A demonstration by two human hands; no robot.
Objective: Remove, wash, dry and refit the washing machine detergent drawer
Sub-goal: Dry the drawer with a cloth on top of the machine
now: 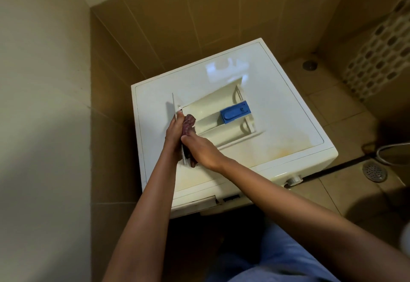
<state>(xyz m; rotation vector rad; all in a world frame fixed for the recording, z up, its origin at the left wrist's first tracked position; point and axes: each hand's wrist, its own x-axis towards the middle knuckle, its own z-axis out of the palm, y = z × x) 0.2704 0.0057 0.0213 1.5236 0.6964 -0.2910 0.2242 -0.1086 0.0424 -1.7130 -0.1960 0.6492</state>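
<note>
the detergent drawer is out and lying on the washing machine top, in the left half, its flat front panel upright near the left edge and its cream body running away toward the back right corner. a blue insert sits in the middle channel, toward the far end. the left hand is wrapped round that front panel from the outer side, fingers curled on its rim. the right hand is on the inner side, fingers closed on a bunched purple cloth that is pressed against the panel where it meets the compartments. both hands are almost touching, with the panel between them. at the machine's front, below the near edge, the drawer slot gapes open, and a round dial sits near the front right corner. out on the tiled floor to the right, a metal drain.
</note>
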